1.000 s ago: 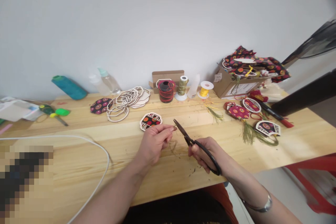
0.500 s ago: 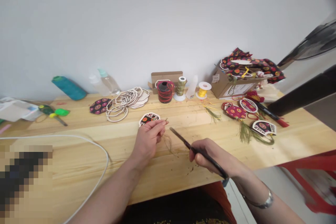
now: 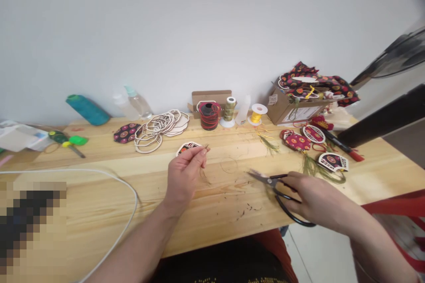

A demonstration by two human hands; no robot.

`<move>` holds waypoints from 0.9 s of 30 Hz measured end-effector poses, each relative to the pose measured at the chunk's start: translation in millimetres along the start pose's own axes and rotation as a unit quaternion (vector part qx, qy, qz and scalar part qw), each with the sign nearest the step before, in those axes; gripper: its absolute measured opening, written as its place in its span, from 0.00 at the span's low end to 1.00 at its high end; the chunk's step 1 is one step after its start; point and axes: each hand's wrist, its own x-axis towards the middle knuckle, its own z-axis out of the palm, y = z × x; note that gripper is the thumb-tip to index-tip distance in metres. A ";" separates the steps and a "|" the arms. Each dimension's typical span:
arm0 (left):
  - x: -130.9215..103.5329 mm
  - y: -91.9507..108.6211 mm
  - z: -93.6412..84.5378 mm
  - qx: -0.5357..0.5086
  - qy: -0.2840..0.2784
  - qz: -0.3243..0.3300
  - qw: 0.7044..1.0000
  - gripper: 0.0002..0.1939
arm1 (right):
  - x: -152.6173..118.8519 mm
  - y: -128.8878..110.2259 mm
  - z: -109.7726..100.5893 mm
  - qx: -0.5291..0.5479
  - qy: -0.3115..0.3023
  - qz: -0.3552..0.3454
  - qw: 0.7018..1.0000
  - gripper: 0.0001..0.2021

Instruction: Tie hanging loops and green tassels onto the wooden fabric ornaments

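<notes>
My left hand [image 3: 186, 172] is closed in a pinch on a thin olive-brown cord [image 3: 206, 147], whose short end pokes up past the fingertips. Loose strands hang below the fingers. Just behind the knuckles shows a patterned ornament [image 3: 187, 146] with a pale cut-out frame; its near part is hidden by the hand, and I cannot tell whether it is held too. My right hand [image 3: 308, 196] grips the black handles of a pair of scissors [image 3: 272, 182], low over the tabletop, blades pointing left. A thin loop of thread [image 3: 229, 165] lies between the hands.
Pale frames [image 3: 162, 126], a red cord spool [image 3: 209, 117], an olive thread spool [image 3: 229, 111] and a yellow spool [image 3: 256, 115] line the back. A filled cardboard box [image 3: 292, 108] and finished ornaments [image 3: 295, 140] stand right, beside a black post [image 3: 381, 115]. A white cable [image 3: 133, 192] curves left.
My right hand has moved right and lower with the scissors, away from my left hand. A loop of thread now lies on the table. My left hand has shifted slightly left.
</notes>
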 end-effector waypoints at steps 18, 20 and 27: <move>-4.5 -1.8 2.5 -0.108 -0.070 -0.180 0.975 0.07 | 39.2 -12.4 1.3 -0.025 0.104 0.023 0.994 0.13; -3.6 -4.6 2.5 -0.092 -0.073 -0.203 0.972 0.09 | 56.6 -29.1 6.6 0.041 0.108 -0.017 0.993 0.13; -1.2 -7.9 3.2 -0.098 -0.078 -0.228 0.966 0.11 | 104.1 -68.2 9.9 -0.096 0.053 0.019 0.994 0.12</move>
